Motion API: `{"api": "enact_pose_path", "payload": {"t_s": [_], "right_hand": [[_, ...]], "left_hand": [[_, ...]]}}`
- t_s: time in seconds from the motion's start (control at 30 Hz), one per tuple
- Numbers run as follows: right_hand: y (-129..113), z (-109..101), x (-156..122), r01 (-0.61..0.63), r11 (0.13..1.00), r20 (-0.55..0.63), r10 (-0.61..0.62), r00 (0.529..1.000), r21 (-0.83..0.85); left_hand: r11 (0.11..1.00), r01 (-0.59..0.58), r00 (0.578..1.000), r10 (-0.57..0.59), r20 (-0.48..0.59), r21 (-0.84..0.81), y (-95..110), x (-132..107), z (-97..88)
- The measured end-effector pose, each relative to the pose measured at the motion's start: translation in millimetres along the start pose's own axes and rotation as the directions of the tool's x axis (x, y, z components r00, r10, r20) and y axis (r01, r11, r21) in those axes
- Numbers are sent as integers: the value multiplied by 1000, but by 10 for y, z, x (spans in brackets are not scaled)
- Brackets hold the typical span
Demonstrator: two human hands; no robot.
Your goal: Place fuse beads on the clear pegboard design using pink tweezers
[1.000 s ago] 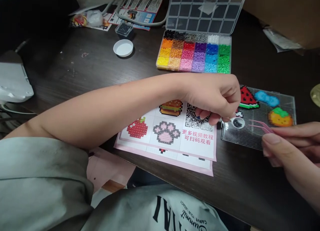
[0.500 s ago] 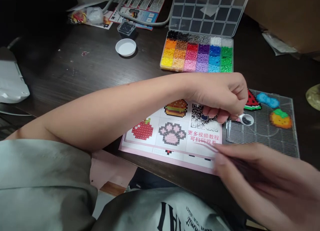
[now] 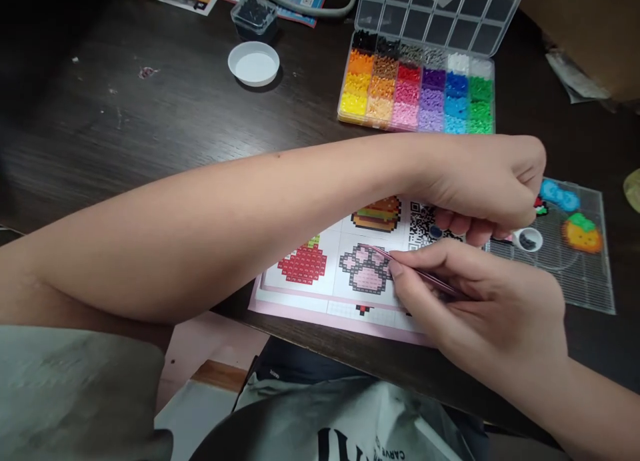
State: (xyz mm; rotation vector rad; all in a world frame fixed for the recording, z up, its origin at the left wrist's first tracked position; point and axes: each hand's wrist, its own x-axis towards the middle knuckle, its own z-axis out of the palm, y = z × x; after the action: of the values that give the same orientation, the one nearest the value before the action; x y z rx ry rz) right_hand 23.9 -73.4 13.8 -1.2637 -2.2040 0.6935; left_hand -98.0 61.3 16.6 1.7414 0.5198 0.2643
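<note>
My left hand (image 3: 487,184) reaches across the table, fingers curled, and holds a small white cap of dark beads (image 3: 528,238) at the edge of a clear pegboard (image 3: 575,274). My right hand (image 3: 480,308) pinches thin pink tweezers (image 3: 415,269), whose tip points at the paw print (image 3: 366,268) on a pattern sheet (image 3: 320,274). The sheet also shows a red strawberry (image 3: 303,262) and a burger (image 3: 376,215). On the pegboard sit a blue bead shape (image 3: 560,194) and an orange fruit shape (image 3: 581,233); my left hand hides most of a watermelon shape.
A compartment box of coloured beads (image 3: 417,91) stands open at the back, lid up. A white round lid (image 3: 253,64) and a small dark bead tub (image 3: 254,14) lie behind on the dark wooden table (image 3: 150,128). Leaflets lie at the far edge.
My right hand has swung left from the pegboard over the pattern sheet, bringing the tweezers' tip onto the paw print. My left hand stays by the pegboard. The view has shifted.
</note>
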Motion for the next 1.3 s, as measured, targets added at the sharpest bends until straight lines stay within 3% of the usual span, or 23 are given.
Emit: {"api": "enact_pose_path", "payload": {"t_s": [0.23, 0.57, 0.8, 0.93, 1.3], "right_hand": [[-40, 12, 17, 3, 1000, 9, -3, 1000, -1], [-71, 16, 16, 43, 999, 26, -44, 999, 33], [-62, 26, 12, 30, 999, 21, -30, 999, 34], [-58, 20, 11, 45, 998, 34, -47, 998, 40], [-55, 19, -15, 38, 998, 58, -41, 997, 41]], "left_hand": [[991, -118, 993, 117, -18, -68, -102, -61, 4], [997, 46, 999, -45, -21, 63, 105, -52, 15], [1000, -7, 1000, 7, -2, 29, 101, -110, 5], [996, 43, 999, -41, -22, 74, 109, -75, 17], [996, 43, 999, -40, -32, 78, 131, -46, 21]]}}
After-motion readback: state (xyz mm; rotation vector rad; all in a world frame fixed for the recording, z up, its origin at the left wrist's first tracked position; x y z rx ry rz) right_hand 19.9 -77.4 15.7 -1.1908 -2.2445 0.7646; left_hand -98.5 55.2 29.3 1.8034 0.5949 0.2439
